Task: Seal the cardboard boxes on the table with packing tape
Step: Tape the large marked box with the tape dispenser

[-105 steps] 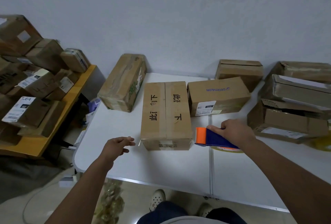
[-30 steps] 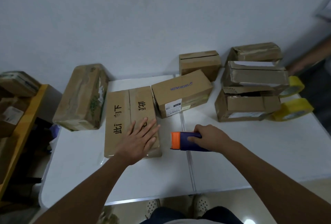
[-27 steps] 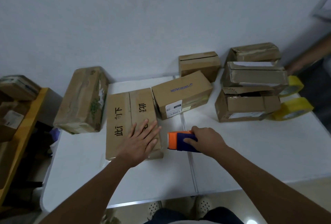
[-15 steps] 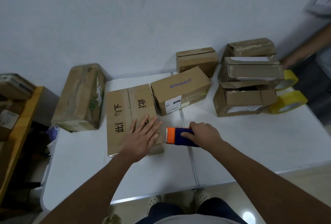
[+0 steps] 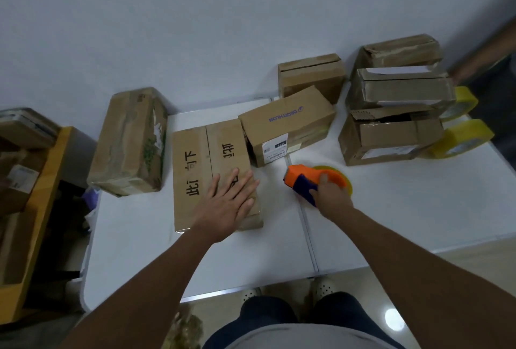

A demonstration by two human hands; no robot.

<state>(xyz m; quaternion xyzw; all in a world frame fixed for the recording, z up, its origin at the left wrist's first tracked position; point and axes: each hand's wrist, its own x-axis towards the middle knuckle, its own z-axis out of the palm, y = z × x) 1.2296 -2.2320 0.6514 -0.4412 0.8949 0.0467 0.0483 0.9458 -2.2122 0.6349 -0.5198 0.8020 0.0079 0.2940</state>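
Cardboard boxes crowd the far side of a white table. Nearest the person lies a flat box with handwritten characters; the left hand rests on its near right part, fingers straight and spread. Just right of that box, the right hand grips an orange and blue tape dispenser holding a yellowish roll. Two yellow tape rolls sit far right, beside stacked boxes.
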